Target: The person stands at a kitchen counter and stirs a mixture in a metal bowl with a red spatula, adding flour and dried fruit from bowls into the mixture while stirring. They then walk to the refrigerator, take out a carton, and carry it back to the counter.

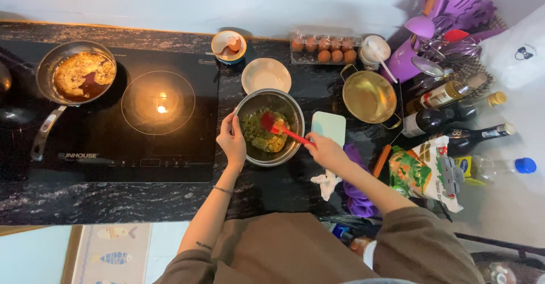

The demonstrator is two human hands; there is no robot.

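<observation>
While the left hand [233, 142] is gripping the rim of the bowl [270, 126] in mid-counter, fingers curled, the right hand [326, 150] is clenching a red spatula [278, 127] in the mix; hard stirring may be tipping the bowl, slopping food onto the cooktop [113, 114].

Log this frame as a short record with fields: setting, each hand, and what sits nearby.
setting: dark stone counter with a black cooktop
left hand: grips the rim of a steel bowl
right hand: holds a red spatula, blade in the greenish mix
on cooktop: pan with brown sauce, far left
behind bowl: empty white dish, egg carton
right of bowl: brass pan, bottles
</observation>
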